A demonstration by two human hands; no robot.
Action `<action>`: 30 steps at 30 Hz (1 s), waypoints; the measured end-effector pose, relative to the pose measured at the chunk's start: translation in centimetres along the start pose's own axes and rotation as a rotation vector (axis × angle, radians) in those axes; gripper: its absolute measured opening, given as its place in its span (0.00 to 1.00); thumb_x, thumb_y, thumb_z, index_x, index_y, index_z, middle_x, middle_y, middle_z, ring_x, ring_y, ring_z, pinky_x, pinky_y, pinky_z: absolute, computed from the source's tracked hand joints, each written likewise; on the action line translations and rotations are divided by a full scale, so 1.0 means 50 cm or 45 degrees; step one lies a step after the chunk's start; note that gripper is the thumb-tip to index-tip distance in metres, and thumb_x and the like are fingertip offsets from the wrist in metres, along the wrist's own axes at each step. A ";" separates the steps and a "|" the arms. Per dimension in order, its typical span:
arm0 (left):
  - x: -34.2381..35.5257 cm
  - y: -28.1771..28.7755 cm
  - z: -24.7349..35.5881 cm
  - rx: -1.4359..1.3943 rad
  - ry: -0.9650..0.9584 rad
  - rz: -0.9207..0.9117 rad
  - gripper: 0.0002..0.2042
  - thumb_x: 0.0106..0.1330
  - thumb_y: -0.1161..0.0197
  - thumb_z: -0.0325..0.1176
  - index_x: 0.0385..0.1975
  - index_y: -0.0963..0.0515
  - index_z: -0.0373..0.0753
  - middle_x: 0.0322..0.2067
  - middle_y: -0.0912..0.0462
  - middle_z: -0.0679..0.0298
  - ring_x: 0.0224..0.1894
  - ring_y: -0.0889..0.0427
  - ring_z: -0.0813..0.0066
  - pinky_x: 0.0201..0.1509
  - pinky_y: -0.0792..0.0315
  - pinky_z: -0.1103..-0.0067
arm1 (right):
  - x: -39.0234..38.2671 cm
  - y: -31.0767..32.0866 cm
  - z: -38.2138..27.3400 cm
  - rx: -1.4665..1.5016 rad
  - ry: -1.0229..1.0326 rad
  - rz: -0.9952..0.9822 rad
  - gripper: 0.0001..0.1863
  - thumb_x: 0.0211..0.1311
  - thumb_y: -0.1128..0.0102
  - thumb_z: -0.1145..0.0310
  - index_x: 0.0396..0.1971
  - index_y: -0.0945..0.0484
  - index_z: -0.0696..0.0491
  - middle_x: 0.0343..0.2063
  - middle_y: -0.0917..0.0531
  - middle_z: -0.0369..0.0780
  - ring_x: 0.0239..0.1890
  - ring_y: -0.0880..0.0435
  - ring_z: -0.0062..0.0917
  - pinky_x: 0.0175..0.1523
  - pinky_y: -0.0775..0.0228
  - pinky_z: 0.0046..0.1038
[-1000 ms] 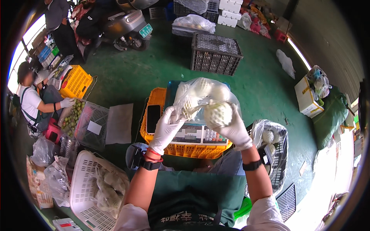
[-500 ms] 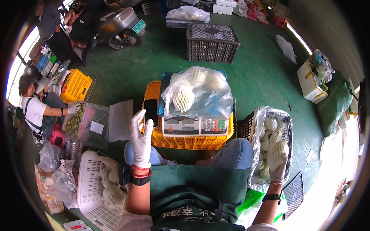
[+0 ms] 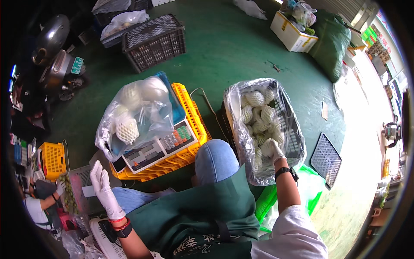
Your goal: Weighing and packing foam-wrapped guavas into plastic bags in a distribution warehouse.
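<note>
Head view: left hand [image 3: 105, 190] spread; right hand [image 3: 277, 152] among netted fruit [image 3: 267, 115], grip unclear; slack liner [image 3: 262, 176] could snag that hand.

White characters [image 3: 188, 247] cross the green apron [image 3: 189, 216], pale characters fill the green licence plate [image 3: 77, 65] on the scooter [image 3: 58, 65], reddish characters line a pale signboard [image 3: 385, 32], and key markings on the digital scale [image 3: 148, 157] are illegible.
</note>
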State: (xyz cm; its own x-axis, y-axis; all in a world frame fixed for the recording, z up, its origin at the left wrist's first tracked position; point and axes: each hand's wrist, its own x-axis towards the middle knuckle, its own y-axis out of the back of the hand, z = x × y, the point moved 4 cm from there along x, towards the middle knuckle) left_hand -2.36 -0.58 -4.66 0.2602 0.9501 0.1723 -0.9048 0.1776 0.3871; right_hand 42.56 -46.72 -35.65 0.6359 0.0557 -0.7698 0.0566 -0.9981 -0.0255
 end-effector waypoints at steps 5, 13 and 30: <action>0.005 -0.037 0.010 0.143 -0.004 -0.142 0.18 0.71 0.51 0.30 0.59 0.33 0.34 0.58 0.30 0.57 0.61 0.33 0.69 0.66 0.41 0.74 | -0.043 -0.055 -0.069 0.277 0.004 -0.813 0.32 0.67 0.50 0.50 0.65 0.42 0.53 0.55 0.27 0.42 0.56 0.27 0.32 0.62 0.36 0.32; 0.022 -0.114 0.003 0.263 0.054 -0.227 0.17 0.70 0.52 0.26 0.58 0.34 0.31 0.58 0.31 0.55 0.62 0.33 0.68 0.67 0.42 0.74 | 0.217 0.122 0.089 -0.478 -0.042 0.273 0.30 0.61 0.51 0.49 0.52 0.27 0.59 0.49 0.22 0.49 0.50 0.22 0.38 0.50 0.29 0.36; 0.017 -0.091 0.008 0.283 0.004 -0.136 0.20 0.71 0.52 0.26 0.62 0.37 0.33 0.59 0.32 0.55 0.62 0.33 0.68 0.66 0.42 0.75 | 0.112 -0.018 0.022 0.795 0.134 -0.159 0.38 0.56 0.39 0.46 0.60 0.36 0.56 0.57 0.28 0.42 0.57 0.27 0.34 0.57 0.31 0.40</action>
State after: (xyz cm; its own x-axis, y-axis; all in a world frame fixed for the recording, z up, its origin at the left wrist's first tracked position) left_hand 2.10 -0.66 -5.93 0.3491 0.9298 0.1168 -0.7757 0.2168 0.5927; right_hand 45.21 -45.56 -40.63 0.7272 0.1430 -0.6713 -0.3035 -0.8102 -0.5014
